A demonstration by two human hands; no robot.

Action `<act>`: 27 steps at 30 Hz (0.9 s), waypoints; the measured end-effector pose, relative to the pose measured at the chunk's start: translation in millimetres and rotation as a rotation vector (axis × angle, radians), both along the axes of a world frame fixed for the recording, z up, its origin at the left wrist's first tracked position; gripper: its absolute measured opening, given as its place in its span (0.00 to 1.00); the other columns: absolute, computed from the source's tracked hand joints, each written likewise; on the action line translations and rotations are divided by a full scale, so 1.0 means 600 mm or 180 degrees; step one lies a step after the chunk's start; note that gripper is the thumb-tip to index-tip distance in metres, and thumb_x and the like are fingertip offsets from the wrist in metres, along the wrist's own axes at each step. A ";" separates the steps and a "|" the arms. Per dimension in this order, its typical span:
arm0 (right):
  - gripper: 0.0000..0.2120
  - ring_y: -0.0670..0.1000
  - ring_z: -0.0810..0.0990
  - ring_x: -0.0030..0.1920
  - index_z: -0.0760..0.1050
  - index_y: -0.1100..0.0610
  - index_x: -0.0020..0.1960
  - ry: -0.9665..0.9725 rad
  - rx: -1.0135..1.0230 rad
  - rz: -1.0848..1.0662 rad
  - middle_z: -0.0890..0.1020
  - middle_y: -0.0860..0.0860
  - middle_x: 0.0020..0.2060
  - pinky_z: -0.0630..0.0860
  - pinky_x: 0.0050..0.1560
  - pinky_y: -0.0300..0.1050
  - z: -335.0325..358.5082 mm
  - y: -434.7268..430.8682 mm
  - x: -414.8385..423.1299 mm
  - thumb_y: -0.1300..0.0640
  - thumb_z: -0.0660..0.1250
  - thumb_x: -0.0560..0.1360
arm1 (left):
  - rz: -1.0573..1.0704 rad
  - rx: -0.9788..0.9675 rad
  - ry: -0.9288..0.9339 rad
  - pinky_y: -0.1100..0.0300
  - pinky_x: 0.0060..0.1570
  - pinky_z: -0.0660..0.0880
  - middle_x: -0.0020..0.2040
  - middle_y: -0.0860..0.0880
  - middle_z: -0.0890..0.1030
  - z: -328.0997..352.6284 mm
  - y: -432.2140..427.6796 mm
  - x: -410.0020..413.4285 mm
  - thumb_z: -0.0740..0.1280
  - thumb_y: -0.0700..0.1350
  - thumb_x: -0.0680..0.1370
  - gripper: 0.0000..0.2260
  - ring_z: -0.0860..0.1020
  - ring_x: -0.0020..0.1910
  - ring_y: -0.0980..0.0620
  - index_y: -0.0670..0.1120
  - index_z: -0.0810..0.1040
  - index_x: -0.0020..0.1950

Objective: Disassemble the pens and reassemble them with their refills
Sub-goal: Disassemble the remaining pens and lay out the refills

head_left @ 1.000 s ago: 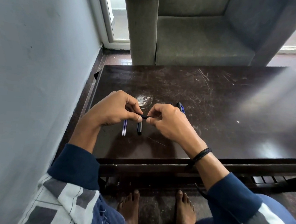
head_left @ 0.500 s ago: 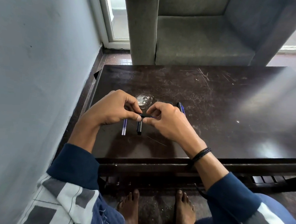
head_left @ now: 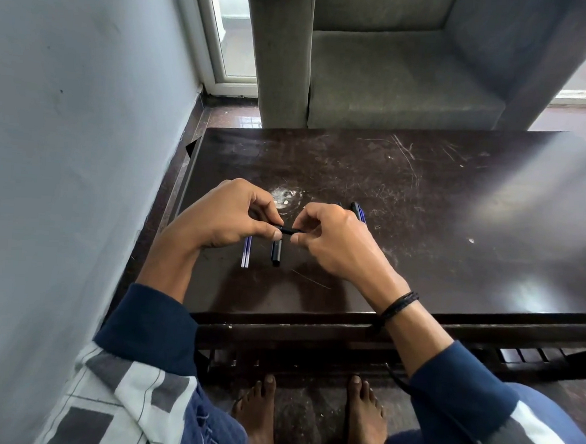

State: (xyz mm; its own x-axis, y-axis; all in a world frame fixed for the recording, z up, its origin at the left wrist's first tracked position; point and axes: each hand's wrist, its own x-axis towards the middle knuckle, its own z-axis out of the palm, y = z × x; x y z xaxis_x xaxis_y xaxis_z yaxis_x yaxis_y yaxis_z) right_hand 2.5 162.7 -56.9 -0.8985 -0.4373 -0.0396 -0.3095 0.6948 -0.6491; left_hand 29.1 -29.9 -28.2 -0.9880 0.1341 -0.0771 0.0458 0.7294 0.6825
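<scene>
Left hand [head_left: 230, 218] and right hand [head_left: 335, 238] each pinch one end of a black pen piece [head_left: 289, 230]. On the tabletop [head_left: 455, 231] beneath lie a black barrel [head_left: 276, 253] at its 6 o'clock and refills [head_left: 246, 255] at 7.

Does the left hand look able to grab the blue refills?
Probably, but not freely: the blue refills lie close beneath the left hand, yet it is pinching a black pen part.
</scene>
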 end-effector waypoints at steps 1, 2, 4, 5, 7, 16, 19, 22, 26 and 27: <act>0.03 0.50 0.81 0.47 0.80 0.48 0.49 0.0001 0.0014 0.0008 0.83 0.46 0.44 0.79 0.49 0.50 0.000 0.000 0.000 0.50 0.72 0.76 | -0.0001 -0.0009 0.0005 0.73 0.41 0.73 0.37 0.53 0.85 0.000 0.000 0.000 0.80 0.42 0.68 0.07 0.82 0.36 0.61 0.48 0.87 0.43; 0.03 0.50 0.82 0.47 0.81 0.48 0.50 0.0006 0.0010 0.0020 0.83 0.46 0.45 0.79 0.49 0.49 0.000 0.000 0.000 0.50 0.71 0.77 | 0.0010 -0.0012 0.0023 0.72 0.41 0.74 0.37 0.54 0.86 0.000 -0.001 0.000 0.80 0.42 0.68 0.07 0.82 0.37 0.61 0.48 0.87 0.43; 0.06 0.48 0.81 0.47 0.81 0.48 0.51 0.0031 -0.0053 0.0021 0.82 0.44 0.44 0.79 0.49 0.48 0.000 0.000 0.002 0.47 0.71 0.77 | 0.0042 0.0008 0.0059 0.71 0.42 0.75 0.37 0.53 0.86 0.001 -0.003 0.000 0.80 0.42 0.68 0.07 0.83 0.37 0.60 0.48 0.87 0.43; 0.07 0.48 0.81 0.46 0.81 0.47 0.51 0.0048 -0.0080 0.0010 0.81 0.44 0.43 0.78 0.48 0.47 0.000 0.000 0.003 0.47 0.72 0.76 | 0.0050 0.0019 0.0062 0.70 0.42 0.76 0.37 0.53 0.86 0.001 -0.004 0.000 0.80 0.42 0.67 0.07 0.83 0.37 0.60 0.48 0.87 0.43; 0.08 0.48 0.80 0.45 0.79 0.48 0.50 0.0056 -0.0074 -0.0020 0.81 0.44 0.42 0.78 0.47 0.47 0.000 0.001 0.003 0.48 0.74 0.74 | 0.0041 0.0027 0.0036 0.70 0.41 0.75 0.37 0.53 0.86 0.000 -0.004 0.000 0.80 0.41 0.67 0.07 0.83 0.36 0.60 0.47 0.87 0.43; 0.08 0.48 0.80 0.46 0.79 0.48 0.52 0.0040 -0.0047 0.0006 0.81 0.44 0.44 0.78 0.47 0.47 0.002 0.001 0.002 0.47 0.72 0.76 | 0.0083 0.0001 0.0062 0.70 0.41 0.76 0.37 0.53 0.86 0.000 -0.003 0.001 0.81 0.42 0.67 0.07 0.82 0.36 0.60 0.47 0.87 0.43; 0.07 0.49 0.80 0.46 0.78 0.48 0.49 0.0043 -0.0032 -0.0037 0.81 0.45 0.44 0.78 0.49 0.50 0.001 0.000 0.001 0.50 0.74 0.74 | 0.0077 0.0002 0.0020 0.74 0.39 0.73 0.36 0.53 0.85 0.001 0.001 0.001 0.80 0.41 0.68 0.07 0.81 0.35 0.63 0.47 0.87 0.43; 0.03 0.51 0.81 0.48 0.79 0.47 0.49 0.0018 0.0015 -0.0038 0.82 0.46 0.45 0.78 0.50 0.49 0.000 0.000 -0.001 0.50 0.72 0.76 | 0.0060 0.0002 0.0016 0.74 0.39 0.73 0.36 0.53 0.85 0.000 0.001 0.000 0.80 0.41 0.68 0.07 0.81 0.35 0.63 0.47 0.87 0.43; 0.07 0.49 0.81 0.47 0.80 0.48 0.53 0.0035 -0.0041 -0.0001 0.82 0.44 0.45 0.78 0.48 0.49 0.003 0.000 0.002 0.48 0.72 0.77 | 0.0079 0.0016 0.0056 0.71 0.41 0.75 0.37 0.52 0.86 0.001 -0.003 0.001 0.80 0.41 0.68 0.06 0.82 0.36 0.60 0.47 0.87 0.43; 0.08 0.49 0.80 0.46 0.79 0.48 0.53 0.0042 -0.0040 0.0002 0.81 0.44 0.44 0.78 0.48 0.48 0.003 0.001 0.002 0.48 0.73 0.76 | 0.0078 0.0027 0.0058 0.72 0.40 0.75 0.37 0.52 0.86 0.002 -0.003 0.001 0.80 0.41 0.68 0.06 0.82 0.36 0.60 0.47 0.87 0.43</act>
